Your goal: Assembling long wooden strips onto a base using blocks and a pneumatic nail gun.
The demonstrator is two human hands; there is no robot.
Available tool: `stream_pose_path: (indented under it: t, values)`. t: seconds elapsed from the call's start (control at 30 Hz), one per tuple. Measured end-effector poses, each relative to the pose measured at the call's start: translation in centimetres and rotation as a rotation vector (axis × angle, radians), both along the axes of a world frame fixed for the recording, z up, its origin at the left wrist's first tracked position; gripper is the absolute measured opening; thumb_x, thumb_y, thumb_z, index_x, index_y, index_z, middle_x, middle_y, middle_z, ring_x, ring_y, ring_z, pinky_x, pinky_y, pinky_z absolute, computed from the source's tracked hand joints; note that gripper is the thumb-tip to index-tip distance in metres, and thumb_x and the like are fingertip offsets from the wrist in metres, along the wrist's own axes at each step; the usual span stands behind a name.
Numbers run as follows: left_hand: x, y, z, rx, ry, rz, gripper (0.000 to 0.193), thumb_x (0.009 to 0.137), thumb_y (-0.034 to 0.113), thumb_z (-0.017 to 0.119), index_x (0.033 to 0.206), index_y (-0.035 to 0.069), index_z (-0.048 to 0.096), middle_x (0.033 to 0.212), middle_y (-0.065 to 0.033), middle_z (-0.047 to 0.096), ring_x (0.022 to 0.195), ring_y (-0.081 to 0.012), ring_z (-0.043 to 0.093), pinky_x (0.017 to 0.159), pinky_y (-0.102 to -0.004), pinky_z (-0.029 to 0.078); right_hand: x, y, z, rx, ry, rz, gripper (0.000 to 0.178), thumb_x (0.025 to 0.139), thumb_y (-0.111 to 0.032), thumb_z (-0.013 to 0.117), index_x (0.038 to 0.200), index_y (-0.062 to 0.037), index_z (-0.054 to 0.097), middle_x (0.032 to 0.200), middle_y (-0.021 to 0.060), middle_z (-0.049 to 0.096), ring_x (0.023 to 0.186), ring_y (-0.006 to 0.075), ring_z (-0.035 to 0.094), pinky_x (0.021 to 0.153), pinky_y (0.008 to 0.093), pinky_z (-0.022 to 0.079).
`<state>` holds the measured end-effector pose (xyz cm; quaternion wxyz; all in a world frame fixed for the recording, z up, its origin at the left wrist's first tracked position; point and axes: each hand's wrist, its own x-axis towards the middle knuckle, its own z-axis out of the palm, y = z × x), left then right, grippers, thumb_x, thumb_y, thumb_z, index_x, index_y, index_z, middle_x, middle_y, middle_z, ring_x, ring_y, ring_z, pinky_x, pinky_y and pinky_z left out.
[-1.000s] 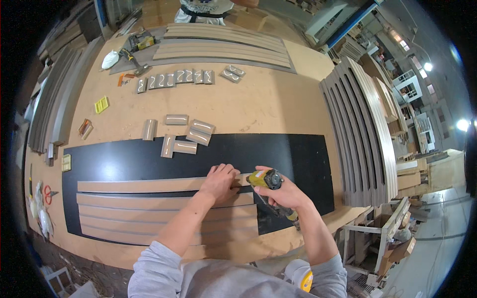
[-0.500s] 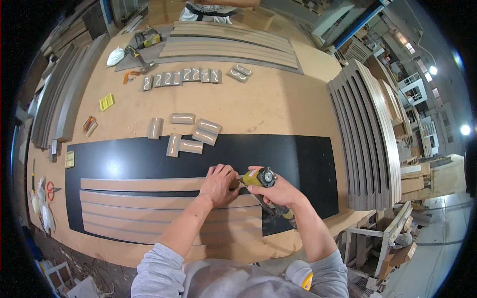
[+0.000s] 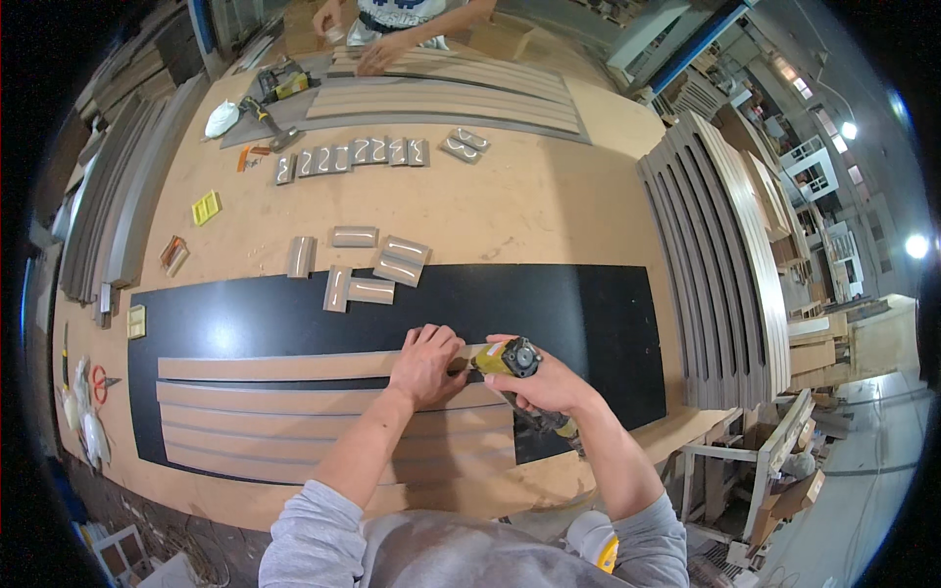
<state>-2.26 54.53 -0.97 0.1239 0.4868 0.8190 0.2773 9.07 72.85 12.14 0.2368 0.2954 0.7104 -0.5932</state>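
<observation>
My right hand (image 3: 549,382) is wrapped round a yellow and black nail gun (image 3: 510,359), held low with its nose at the upper strip. Close on its left, my left hand (image 3: 427,367) grips that brown wooden strip (image 3: 284,367) near its right end, fingers over the far edge and thumb on the near side. The nose's contact point is hidden between tool and hand. Several similar strips (image 3: 294,419) lie side by side just nearer, past a narrow gap. All rest on a black panel (image 3: 245,314).
Small blocks with glossy beads (image 3: 371,291) lie beyond my hands, and a row of others (image 3: 323,160) farther back. Across the table, a person's hand (image 3: 384,51) touches more strips (image 3: 441,103). Stacked grey boards (image 3: 720,265) stand right; long boards (image 3: 162,186) left. Orange-handled scissors (image 3: 99,382) lie near left.
The other person's arms have come into view over the far strips. My hands and the nail gun have hardly moved; the whole view has shifted slightly.
</observation>
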Motion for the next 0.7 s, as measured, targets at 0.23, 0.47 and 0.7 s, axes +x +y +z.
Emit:
stream_pose_path:
  t: [0.23, 0.47, 0.7]
  values:
    - [-0.1, -0.5, 0.5, -0.05, 0.038, 0.01, 0.046, 0.085, 0.034, 0.078, 0.121, 0.008, 0.066, 0.12, -0.0087, 0.059, 0.121, -0.029, 0.053, 0.106, -0.0448, 0.041, 1.3, 0.8, -0.9, 0.088, 0.078, -0.03, 0.078, 0.088, -0.033, 0.082, 0.155, -0.0164, 0.046, 0.105, 0.0053, 0.07, 0.065, 0.0107, 0.061, 0.066, 0.0302, 0.055]
    - [-3.2, -5.5, 1.4, 0.1, 0.063, 0.094, 0.048, 0.087, 0.031, 0.077, 0.128, 0.008, 0.064, 0.131, -0.0105, 0.06, 0.13, -0.0312, 0.051, 0.11, -0.0469, 0.04, 5.9, 6.1, -5.2, 0.921, 0.113, -0.116, 0.092, 0.083, -0.039, 0.084, 0.16, -0.0174, 0.038, 0.142, 0.0289, 0.056, 0.132, 0.0448, 0.058, 0.11, 0.0477, 0.049]
    - [-11.2, -10.5, 1.9, -0.15, 0.207, 0.454, 0.065, 0.081, 0.023, 0.08, 0.141, 0.011, 0.057, 0.148, -0.0132, 0.048, 0.142, -0.0359, 0.04, 0.118, -0.0514, 0.034, 10.5, 5.0, -6.2, 1.191, 0.168, -0.073, 0.071, 0.082, -0.032, 0.084, 0.147, -0.0193, 0.057, 0.143, 0.011, 0.054, 0.137, 0.0344, 0.045, 0.113, 0.0519, 0.038]
